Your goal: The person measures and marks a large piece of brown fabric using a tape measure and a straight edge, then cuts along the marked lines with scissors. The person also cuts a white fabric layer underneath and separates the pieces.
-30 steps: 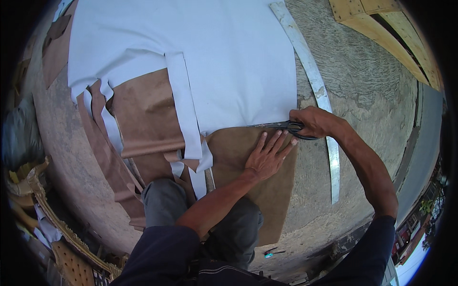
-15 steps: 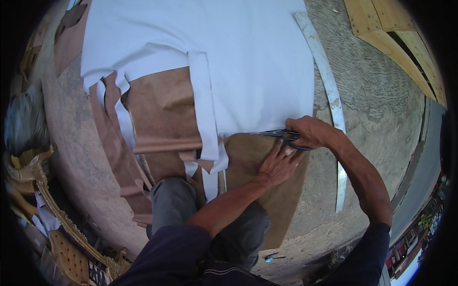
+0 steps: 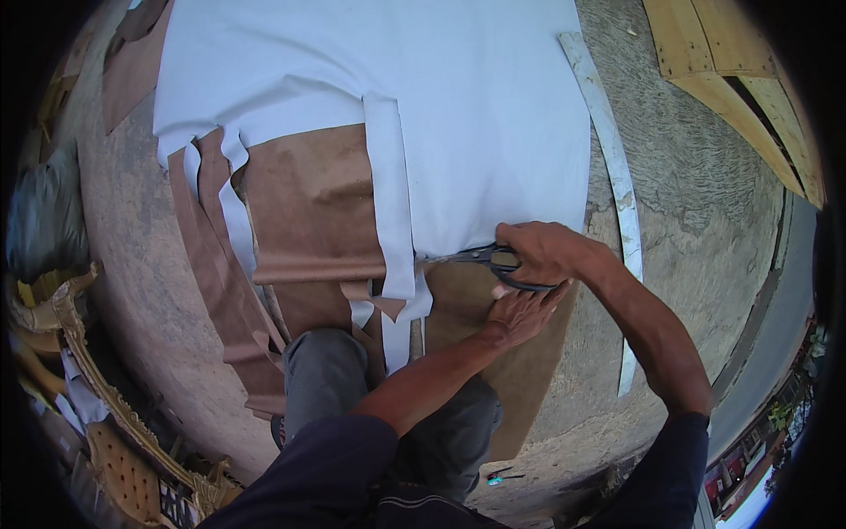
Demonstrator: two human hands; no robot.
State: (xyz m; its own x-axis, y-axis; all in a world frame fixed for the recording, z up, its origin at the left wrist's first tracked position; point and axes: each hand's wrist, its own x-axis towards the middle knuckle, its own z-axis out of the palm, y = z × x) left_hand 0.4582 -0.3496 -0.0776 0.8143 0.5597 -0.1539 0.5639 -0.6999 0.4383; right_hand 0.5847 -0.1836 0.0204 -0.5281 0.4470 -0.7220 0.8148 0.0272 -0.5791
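In my right hand (image 3: 548, 252) is a pair of dark-handled scissors (image 3: 480, 255), blades pointing left along the lower edge of a large white-faced sheet (image 3: 493, 132). The tips reach near a loose white strip (image 3: 394, 194). Below the blades lies a brown suede-like piece of fabric (image 3: 454, 304). My left hand (image 3: 526, 316) rests flat on it with fingers stretched out, right beside the scissor handles; its fingertips are partly hidden there. Further left are another brown piece (image 3: 313, 203) and long brown strips (image 3: 216, 264) with curling white undersides.
A long pale flat strip (image 3: 608, 132) lies along the sheet's right side on the worn concrete floor (image 3: 696, 229). Wooden framework (image 3: 718, 44) stands at the far right. A carved gold frame (image 3: 106, 353) and tufted padding (image 3: 128, 463) sit at the lower left. A small turquoise-ended item (image 3: 495, 480) lies near my knee.
My right hand and the scissors have moved left along the edge of the white sheet, toward the loose white strip. My left hand stays flat on the brown fabric, almost in place.
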